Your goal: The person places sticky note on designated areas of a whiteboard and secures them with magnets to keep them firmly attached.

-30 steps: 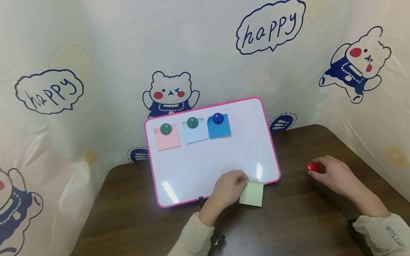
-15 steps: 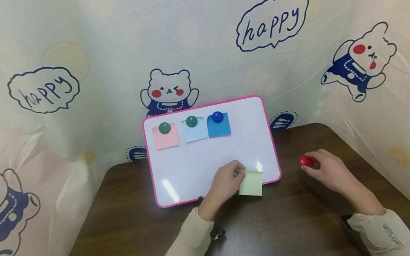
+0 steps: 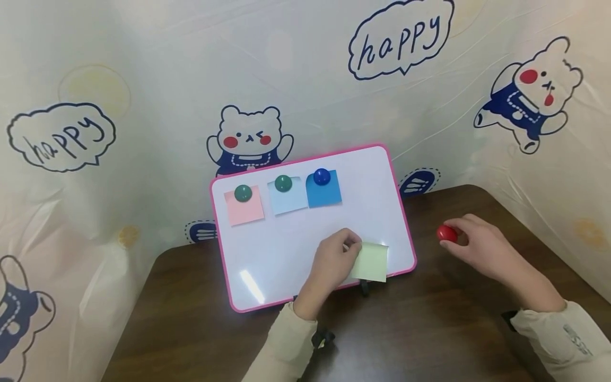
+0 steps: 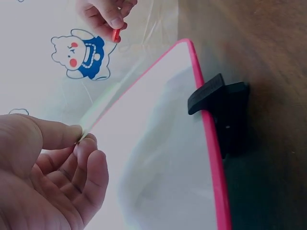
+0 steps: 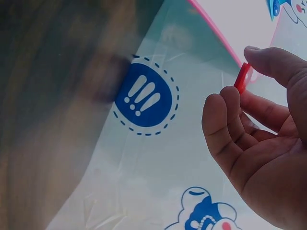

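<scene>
My left hand (image 3: 332, 261) pinches the left edge of a pale green sticky note (image 3: 372, 262) between thumb and fingertips. The note hangs in front of the lower right part of a pink-framed whiteboard (image 3: 286, 249). To the right of the board, my right hand (image 3: 486, 246) holds a round red magnet (image 3: 446, 233) above the table. In the right wrist view the magnet (image 5: 243, 78) is seen edge-on between thumb and fingers. Along the board's top, green magnets hold a pink note (image 3: 244, 209) and a light blue note (image 3: 288, 199); a dark blue magnet (image 3: 322, 176) holds a blue note (image 3: 325, 195).
The whiteboard leans back on the dark wooden table (image 3: 410, 334), in black supports; one black clip (image 4: 218, 96) grips its lower edge. Behind the table hangs a curtain (image 3: 167, 79) printed with bears and "happy" bubbles.
My left hand has lifted the green note up over the board's lower edge. My right hand has brought the red magnet left and slightly up, closer to the board.
</scene>
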A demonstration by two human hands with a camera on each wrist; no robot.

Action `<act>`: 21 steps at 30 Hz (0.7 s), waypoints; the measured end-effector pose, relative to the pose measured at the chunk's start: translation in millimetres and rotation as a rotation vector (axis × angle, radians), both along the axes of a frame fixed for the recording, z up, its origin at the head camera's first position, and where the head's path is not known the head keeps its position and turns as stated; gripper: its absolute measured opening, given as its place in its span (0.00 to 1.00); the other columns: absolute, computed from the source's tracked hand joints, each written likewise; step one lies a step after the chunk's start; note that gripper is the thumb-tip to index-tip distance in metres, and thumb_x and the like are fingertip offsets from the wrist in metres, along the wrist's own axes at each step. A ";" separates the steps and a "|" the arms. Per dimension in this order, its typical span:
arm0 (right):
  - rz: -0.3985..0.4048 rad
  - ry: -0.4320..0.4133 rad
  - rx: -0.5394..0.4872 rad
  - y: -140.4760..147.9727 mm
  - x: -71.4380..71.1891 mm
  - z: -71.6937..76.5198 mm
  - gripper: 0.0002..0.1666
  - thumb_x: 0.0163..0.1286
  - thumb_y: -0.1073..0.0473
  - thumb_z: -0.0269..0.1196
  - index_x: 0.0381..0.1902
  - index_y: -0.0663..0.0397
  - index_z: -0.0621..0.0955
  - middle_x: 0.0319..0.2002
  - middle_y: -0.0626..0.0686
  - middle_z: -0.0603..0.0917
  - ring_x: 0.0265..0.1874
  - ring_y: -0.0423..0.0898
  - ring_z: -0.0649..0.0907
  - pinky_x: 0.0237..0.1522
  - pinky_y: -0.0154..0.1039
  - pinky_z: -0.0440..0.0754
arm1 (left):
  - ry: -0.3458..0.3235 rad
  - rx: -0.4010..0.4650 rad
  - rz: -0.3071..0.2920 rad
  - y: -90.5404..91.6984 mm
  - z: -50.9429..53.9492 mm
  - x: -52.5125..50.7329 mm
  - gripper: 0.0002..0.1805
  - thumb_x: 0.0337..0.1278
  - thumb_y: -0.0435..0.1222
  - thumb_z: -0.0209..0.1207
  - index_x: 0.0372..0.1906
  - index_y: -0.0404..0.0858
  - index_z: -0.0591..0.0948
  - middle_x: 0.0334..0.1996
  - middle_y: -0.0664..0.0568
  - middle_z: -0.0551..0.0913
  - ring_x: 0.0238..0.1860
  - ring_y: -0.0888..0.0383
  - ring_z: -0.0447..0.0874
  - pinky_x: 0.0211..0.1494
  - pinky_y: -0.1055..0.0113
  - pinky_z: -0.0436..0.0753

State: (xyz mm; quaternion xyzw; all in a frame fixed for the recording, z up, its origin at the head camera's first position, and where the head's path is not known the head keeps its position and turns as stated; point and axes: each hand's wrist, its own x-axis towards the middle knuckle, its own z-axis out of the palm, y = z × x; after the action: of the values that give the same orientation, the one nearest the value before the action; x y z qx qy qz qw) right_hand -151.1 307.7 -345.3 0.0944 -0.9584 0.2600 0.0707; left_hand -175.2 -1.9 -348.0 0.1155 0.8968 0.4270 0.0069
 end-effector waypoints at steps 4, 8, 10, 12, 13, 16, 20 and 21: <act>0.011 0.015 0.002 -3.5 -1.2 2.8 0.31 0.63 0.56 0.73 0.57 0.70 0.78 0.47 0.66 0.80 0.42 0.60 0.79 0.40 0.56 0.84 | 0.009 0.029 0.023 0.9 3.9 -2.1 0.04 0.70 0.40 0.59 0.42 0.47 0.83 0.36 0.59 0.82 0.37 0.57 0.78 0.39 0.62 0.82; 0.013 0.002 -0.003 -5.6 -2.5 5.1 0.31 0.63 0.55 0.73 0.58 0.69 0.78 0.48 0.65 0.79 0.42 0.60 0.79 0.39 0.55 0.85 | 0.024 0.038 0.031 3.7 6.8 -5.4 0.04 0.70 0.40 0.60 0.41 0.47 0.84 0.35 0.60 0.81 0.36 0.57 0.78 0.37 0.64 0.82; 0.009 -0.008 -0.004 -6.5 -3.1 6.3 0.32 0.63 0.55 0.73 0.59 0.68 0.78 0.48 0.65 0.79 0.43 0.61 0.79 0.40 0.55 0.85 | 0.034 0.044 0.029 5.4 8.4 -7.5 0.04 0.70 0.40 0.60 0.41 0.46 0.84 0.35 0.60 0.81 0.35 0.57 0.78 0.36 0.64 0.82; 0.006 -0.015 -0.004 -7.5 -3.8 7.7 0.32 0.64 0.55 0.73 0.60 0.68 0.77 0.49 0.65 0.79 0.44 0.61 0.79 0.40 0.56 0.85 | 0.046 0.055 0.027 6.8 10.9 -9.3 0.04 0.70 0.40 0.60 0.41 0.46 0.84 0.35 0.59 0.82 0.35 0.57 0.78 0.36 0.65 0.82; 0.004 -0.015 -0.004 -8.0 -4.2 8.4 0.32 0.64 0.55 0.73 0.60 0.68 0.77 0.49 0.65 0.79 0.44 0.61 0.79 0.40 0.55 0.85 | 0.047 0.060 0.030 7.5 12.6 -10.0 0.05 0.70 0.40 0.60 0.41 0.46 0.84 0.35 0.59 0.82 0.35 0.57 0.78 0.36 0.65 0.82; 0.002 -0.007 -0.005 -9.7 -5.3 11.4 0.32 0.63 0.55 0.73 0.60 0.67 0.77 0.49 0.65 0.79 0.44 0.60 0.78 0.40 0.55 0.85 | 0.056 0.069 0.042 8.9 18.1 -12.5 0.05 0.70 0.40 0.60 0.41 0.45 0.84 0.35 0.58 0.82 0.34 0.57 0.79 0.35 0.65 0.82; -0.001 0.004 -0.006 -12.1 -6.5 14.8 0.32 0.63 0.56 0.73 0.60 0.67 0.77 0.49 0.66 0.78 0.44 0.60 0.78 0.41 0.56 0.85 | 0.078 0.062 0.055 9.8 24.9 -16.8 0.06 0.70 0.41 0.60 0.41 0.45 0.85 0.35 0.58 0.82 0.35 0.57 0.78 0.35 0.65 0.81; -0.001 0.007 -0.004 -12.7 -6.8 15.5 0.32 0.63 0.56 0.73 0.60 0.67 0.77 0.50 0.66 0.78 0.44 0.60 0.78 0.41 0.57 0.85 | 0.088 0.063 0.057 9.8 26.4 -17.8 0.06 0.70 0.41 0.60 0.40 0.45 0.85 0.35 0.58 0.83 0.35 0.57 0.78 0.35 0.65 0.81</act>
State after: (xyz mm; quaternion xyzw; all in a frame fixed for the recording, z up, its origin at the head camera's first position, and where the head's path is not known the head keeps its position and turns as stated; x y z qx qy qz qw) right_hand -157.9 295.0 -329.9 0.0948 -0.9576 0.2618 0.0744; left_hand -193.0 7.9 -321.6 0.1088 0.8853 0.4495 -0.0481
